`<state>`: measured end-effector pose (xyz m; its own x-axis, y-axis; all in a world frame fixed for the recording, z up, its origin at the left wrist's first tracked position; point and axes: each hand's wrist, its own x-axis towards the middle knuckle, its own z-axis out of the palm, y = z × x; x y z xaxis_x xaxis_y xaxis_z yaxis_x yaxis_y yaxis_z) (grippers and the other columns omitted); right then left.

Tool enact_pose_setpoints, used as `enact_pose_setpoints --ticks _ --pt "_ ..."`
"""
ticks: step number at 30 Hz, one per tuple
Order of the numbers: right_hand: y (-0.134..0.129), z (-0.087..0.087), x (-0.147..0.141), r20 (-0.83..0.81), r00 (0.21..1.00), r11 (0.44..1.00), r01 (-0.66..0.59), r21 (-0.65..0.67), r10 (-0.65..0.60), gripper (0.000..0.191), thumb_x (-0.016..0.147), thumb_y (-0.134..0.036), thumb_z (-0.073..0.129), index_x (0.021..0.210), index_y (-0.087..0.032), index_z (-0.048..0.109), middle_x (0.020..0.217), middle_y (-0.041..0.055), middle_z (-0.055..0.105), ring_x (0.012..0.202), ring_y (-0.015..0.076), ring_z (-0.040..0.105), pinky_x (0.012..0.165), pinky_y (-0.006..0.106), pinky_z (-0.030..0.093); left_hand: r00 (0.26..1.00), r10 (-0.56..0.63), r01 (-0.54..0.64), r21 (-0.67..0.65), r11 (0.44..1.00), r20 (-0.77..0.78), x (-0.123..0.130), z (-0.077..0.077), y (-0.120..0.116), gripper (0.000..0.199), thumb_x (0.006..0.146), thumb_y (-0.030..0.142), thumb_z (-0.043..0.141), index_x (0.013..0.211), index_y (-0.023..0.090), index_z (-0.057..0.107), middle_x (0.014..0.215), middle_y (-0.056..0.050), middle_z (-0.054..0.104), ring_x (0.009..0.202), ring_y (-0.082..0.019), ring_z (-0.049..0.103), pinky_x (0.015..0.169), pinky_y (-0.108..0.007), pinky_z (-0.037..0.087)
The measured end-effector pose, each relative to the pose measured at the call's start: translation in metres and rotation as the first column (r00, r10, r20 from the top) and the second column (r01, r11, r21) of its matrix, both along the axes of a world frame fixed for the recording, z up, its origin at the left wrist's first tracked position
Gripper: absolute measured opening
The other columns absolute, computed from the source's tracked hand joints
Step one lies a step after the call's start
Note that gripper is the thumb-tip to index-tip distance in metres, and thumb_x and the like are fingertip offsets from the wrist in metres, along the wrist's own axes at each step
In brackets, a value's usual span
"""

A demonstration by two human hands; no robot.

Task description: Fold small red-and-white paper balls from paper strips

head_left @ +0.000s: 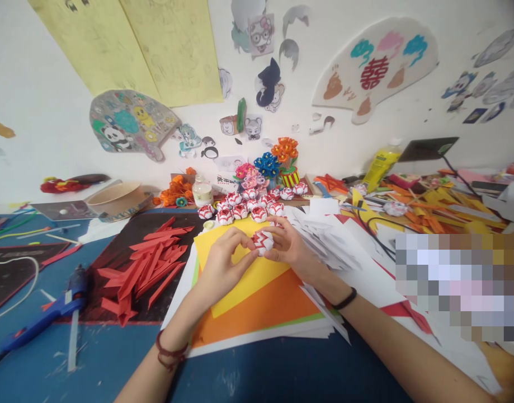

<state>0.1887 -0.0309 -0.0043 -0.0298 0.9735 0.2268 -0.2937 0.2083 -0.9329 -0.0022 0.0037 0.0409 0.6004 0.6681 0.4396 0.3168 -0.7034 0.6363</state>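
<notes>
Both of my hands hold one small red-and-white folded paper flower (263,243) above a stack of coloured paper. My left hand (223,258) pinches its left side between thumb and forefinger. On the right side, the fingers of my right hand (291,246) curl around it. Beneath them lie a yellow sheet (235,282) and an orange sheet (265,308), with green and white edges showing. Just beyond my hands, several similar red-and-white paper flowers (240,211) stand grouped together. Folded red paper strips (150,263) are heaped to the left on a dark mat.
A blue glue gun (67,302) with a glue stick lies at the left. Behind stand a glass jar (202,191), a round bowl (116,198) and paper bouquets (267,165). White paper pieces (340,252), a yellow bottle (381,166) and orange strips (433,204) crowd the right.
</notes>
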Motion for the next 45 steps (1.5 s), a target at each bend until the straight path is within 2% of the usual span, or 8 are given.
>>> enact_pose_setpoints --ticks 6,12,15,18,21,25,36,45 --pt "0.0 -0.002 0.0 0.043 0.999 0.999 0.032 0.013 -0.033 0.069 0.066 -0.028 0.085 0.122 -0.03 0.043 0.111 0.003 0.061 0.093 0.0156 0.063 0.085 0.031 0.05 0.989 0.041 -0.007 0.237 0.971 -0.141 -0.001 -0.003 0.0 0.007 0.093 0.021 0.052 0.09 0.019 0.058 0.093 -0.005 0.06 0.088 -0.018 0.055 0.077 -0.032 0.038" --pt "-0.001 -0.003 -0.006 0.171 0.965 0.978 0.184 0.097 -0.198 0.066 0.066 -0.034 0.084 0.12 -0.029 0.047 0.107 0.0026 0.056 0.093 0.0166 0.061 0.079 0.03 0.051 0.943 0.286 -0.101 0.669 0.736 -0.172 0.004 -0.02 -0.006 0.012 0.094 0.019 0.05 0.091 0.017 0.061 0.089 -0.007 0.062 0.075 -0.017 0.052 0.068 -0.033 0.03" --pt "-0.002 0.0 -0.006 0.154 0.966 0.974 0.192 0.123 -0.21 0.065 0.066 -0.035 0.085 0.118 -0.029 0.047 0.107 0.0025 0.056 0.091 0.0164 0.06 0.078 0.03 0.051 0.974 0.22 -0.154 0.529 0.835 -0.063 0.006 -0.019 -0.008 0.01 0.093 0.021 0.052 0.09 0.018 0.062 0.091 -0.007 0.062 0.079 -0.017 0.053 0.07 -0.032 0.034" --pt "-0.002 0.001 -0.004 0.107 0.977 0.976 0.172 0.134 -0.187 0.063 0.067 -0.035 0.084 0.117 -0.029 0.047 0.109 0.0025 0.055 0.092 0.0158 0.06 0.079 0.029 0.05 0.989 0.123 -0.13 0.085 0.988 0.08 0.008 -0.013 -0.007 0.013 0.092 0.028 0.056 0.086 0.018 0.061 0.087 -0.004 0.06 0.077 -0.015 0.052 0.067 -0.028 0.038" --pt "-0.002 0.001 -0.002 0.068 0.986 0.979 0.138 0.151 -0.149 0.061 0.068 -0.034 0.084 0.116 -0.029 0.047 0.11 0.0028 0.056 0.094 0.0161 0.059 0.08 0.029 0.049 0.983 0.079 -0.021 -0.329 0.944 0.165 0.009 -0.009 -0.004 0.022 0.089 0.038 0.06 0.083 0.017 0.064 0.083 -0.003 0.062 0.071 -0.014 0.051 0.062 -0.025 0.038" --pt "-0.002 0.001 -0.002 0.063 0.99 0.98 0.119 0.159 -0.13 0.059 0.07 -0.035 0.082 0.117 -0.028 0.047 0.111 0.0041 0.057 0.097 0.0178 0.059 0.08 0.03 0.048 0.962 0.062 0.101 -0.558 0.824 0.266 0.011 -0.01 -0.003 0.029 0.085 0.044 0.064 0.084 0.015 0.066 0.084 -0.004 0.064 0.074 -0.014 0.054 0.063 -0.024 0.04" --pt "-0.003 0.0 -0.004 0.156 0.97 0.971 0.157 0.181 -0.185 0.057 0.07 -0.038 0.081 0.115 -0.029 0.048 0.116 0.0049 0.055 0.098 0.0186 0.059 0.081 0.031 0.05 0.948 0.195 -0.11 -0.314 0.943 0.251 0.013 -0.023 -0.006 0.019 0.083 0.038 0.07 0.083 0.019 0.07 0.077 -0.001 0.062 0.062 -0.011 0.042 0.057 -0.025 0.032" --pt "-0.004 0.0 -0.003 0.195 0.965 0.966 0.13 0.224 -0.175 0.054 0.075 -0.038 0.078 0.118 -0.028 0.048 0.118 0.0059 0.053 0.098 0.0184 0.059 0.082 0.031 0.049 0.961 0.153 -0.097 -0.237 0.967 0.229 0.012 -0.016 -0.011 0.016 0.086 0.034 0.067 0.083 0.019 0.07 0.08 -0.002 0.063 0.065 -0.012 0.044 0.06 -0.027 0.034"
